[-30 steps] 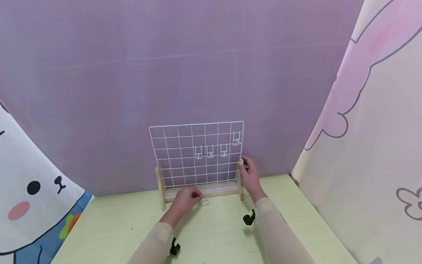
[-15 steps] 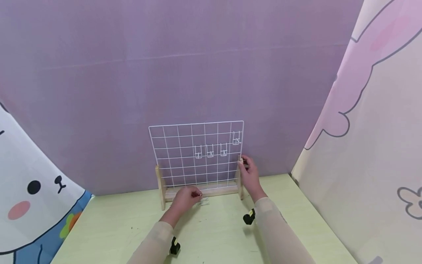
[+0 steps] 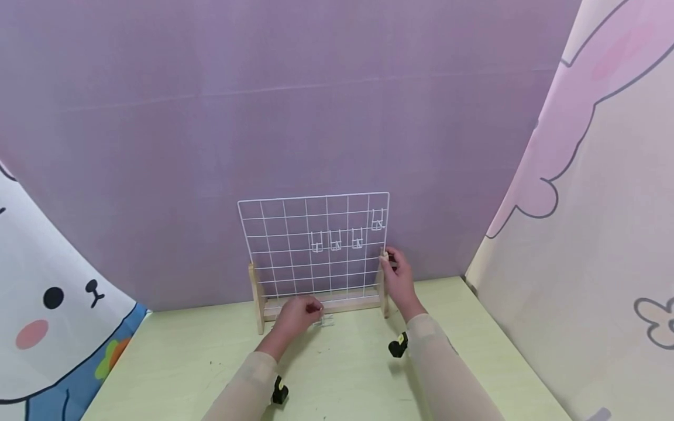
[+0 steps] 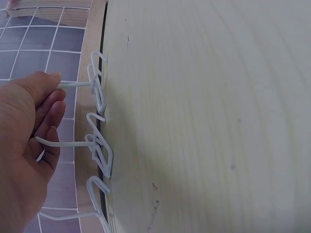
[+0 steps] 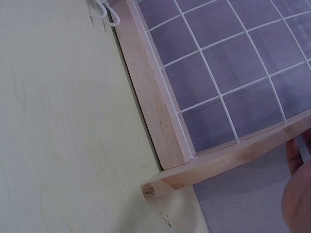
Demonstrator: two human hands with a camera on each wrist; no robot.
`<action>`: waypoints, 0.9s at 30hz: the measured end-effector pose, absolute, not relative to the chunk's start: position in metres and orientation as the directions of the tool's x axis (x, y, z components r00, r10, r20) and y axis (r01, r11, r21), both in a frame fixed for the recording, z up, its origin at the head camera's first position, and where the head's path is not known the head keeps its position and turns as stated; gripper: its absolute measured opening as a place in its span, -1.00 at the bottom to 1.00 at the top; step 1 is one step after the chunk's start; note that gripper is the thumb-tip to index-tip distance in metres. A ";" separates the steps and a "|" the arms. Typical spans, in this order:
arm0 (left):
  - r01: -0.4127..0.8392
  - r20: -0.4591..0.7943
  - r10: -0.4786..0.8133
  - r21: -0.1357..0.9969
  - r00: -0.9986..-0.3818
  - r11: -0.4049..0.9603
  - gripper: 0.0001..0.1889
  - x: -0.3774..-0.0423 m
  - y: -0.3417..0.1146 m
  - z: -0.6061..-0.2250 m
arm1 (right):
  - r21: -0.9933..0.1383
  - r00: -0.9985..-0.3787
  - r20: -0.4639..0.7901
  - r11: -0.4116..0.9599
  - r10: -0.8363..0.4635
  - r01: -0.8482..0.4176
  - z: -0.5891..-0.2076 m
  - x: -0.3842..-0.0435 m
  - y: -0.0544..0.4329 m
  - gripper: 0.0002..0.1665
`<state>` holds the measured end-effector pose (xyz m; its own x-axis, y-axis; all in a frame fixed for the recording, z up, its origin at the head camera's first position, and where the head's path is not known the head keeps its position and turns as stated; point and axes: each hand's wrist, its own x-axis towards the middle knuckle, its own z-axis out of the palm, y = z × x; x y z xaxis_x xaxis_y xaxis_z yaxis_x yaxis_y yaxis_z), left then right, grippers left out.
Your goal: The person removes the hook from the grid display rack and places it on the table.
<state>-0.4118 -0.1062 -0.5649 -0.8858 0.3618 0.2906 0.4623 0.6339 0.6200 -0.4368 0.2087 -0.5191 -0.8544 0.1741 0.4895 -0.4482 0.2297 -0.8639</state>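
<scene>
Fingers of the left hand pinched a white hook by its prong, its body just beyond them; the farther right hand gripped the wooden upright.

White wire grid set in wooden stand on worktop, four hooks hung on grid's right half, small wire piece pinched by left hand, stand's right post gripped by right hand
</scene>
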 end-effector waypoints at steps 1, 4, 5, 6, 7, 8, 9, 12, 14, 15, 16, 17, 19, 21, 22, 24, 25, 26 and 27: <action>0.464 0.292 0.363 0.619 -0.885 0.634 -0.92 -0.412 -0.106 -0.565 | -0.863 -0.853 0.491 0.233 0.174 -0.449 -0.519 -0.436 0.209 -0.63; 0.474 0.301 0.368 0.612 -0.880 0.633 -0.92 -0.412 -0.107 -0.565 | -0.859 -0.851 0.496 0.238 0.172 -0.452 -0.519 -0.436 0.209 -0.64; 0.471 0.298 0.367 0.612 -0.881 0.635 -0.92 -0.412 -0.107 -0.565 | -0.860 -0.852 0.495 0.238 0.171 -0.452 -0.519 -0.436 0.209 -0.63; 0.469 0.295 0.366 0.613 -0.882 0.636 -0.91 -0.412 -0.107 -0.565 | -0.859 -0.851 0.496 0.239 0.171 -0.452 -0.518 -0.436 0.209 -0.63; 0.468 0.294 0.366 0.613 -0.883 0.636 -0.91 -0.412 -0.107 -0.565 | -0.859 -0.851 0.496 0.238 0.171 -0.453 -0.519 -0.436 0.209 -0.64; 0.470 0.297 0.367 0.612 -0.882 0.636 -0.90 -0.412 -0.107 -0.565 | -0.861 -0.852 0.494 0.233 0.171 -0.453 -0.519 -0.436 0.209 -0.64; 0.467 0.293 0.366 0.613 -0.883 0.637 -0.90 -0.412 -0.107 -0.564 | -0.862 -0.853 0.492 0.231 0.171 -0.451 -0.519 -0.436 0.209 -0.64; 0.464 0.292 0.363 0.615 -0.885 0.638 -0.88 -0.411 -0.107 -0.563 | -0.863 -0.854 0.491 0.224 0.169 -0.452 -0.518 -0.436 0.209 -0.63; 0.457 0.287 0.357 0.617 -0.889 0.641 -0.89 -0.410 -0.107 -0.561 | -0.864 -0.855 0.491 0.223 0.167 -0.452 -0.517 -0.435 0.209 -0.62; 0.447 0.281 0.350 0.622 -0.894 0.643 -0.90 -0.409 -0.108 -0.560 | -0.864 -0.855 0.491 0.222 0.167 -0.452 -0.517 -0.435 0.209 -0.62; 0.443 0.280 0.345 0.622 -0.896 0.645 -0.91 -0.408 -0.108 -0.559 | -0.864 -0.855 0.490 0.223 0.167 -0.452 -0.517 -0.435 0.209 -0.62; 0.435 0.274 0.340 0.626 -0.900 0.647 -0.91 -0.408 -0.108 -0.557 | -0.864 -0.856 0.490 0.223 0.167 -0.451 -0.516 -0.435 0.209 -0.62; 0.426 0.269 0.331 0.626 -0.904 0.654 -0.93 -0.407 -0.108 -0.556 | -0.866 -0.858 0.487 0.223 0.167 -0.448 -0.516 -0.435 0.209 -0.61; 0.421 0.267 0.327 0.627 -0.906 0.655 -0.93 -0.406 -0.109 -0.555 | -0.867 -0.859 0.483 0.224 0.168 -0.444 -0.516 -0.435 0.209 -0.61; 0.422 0.267 0.328 0.625 -0.906 0.656 -0.92 -0.406 -0.109 -0.555 | -0.868 -0.860 0.482 0.222 0.168 -0.443 -0.516 -0.435 0.209 -0.61; 0.429 0.273 0.331 0.623 -0.903 0.654 -0.91 -0.405 -0.110 -0.554 | -0.870 -0.861 0.480 0.217 0.170 -0.443 -0.516 -0.435 0.209 -0.62; 0.430 0.277 0.331 0.624 -0.902 0.652 -0.91 -0.405 -0.110 -0.554 | -0.870 -0.861 0.480 0.213 0.169 -0.444 -0.516 -0.435 0.209 -0.62; 0.429 0.278 0.328 0.629 -0.903 0.649 -0.90 -0.405 -0.110 -0.553 | -0.871 -0.860 0.480 0.208 0.170 -0.445 -0.516 -0.435 0.209 -0.63; 0.431 0.283 0.325 0.630 -0.902 0.646 -0.90 -0.404 -0.110 -0.552 | -0.871 -0.860 0.481 0.203 0.170 -0.447 -0.516 -0.434 0.209 -0.63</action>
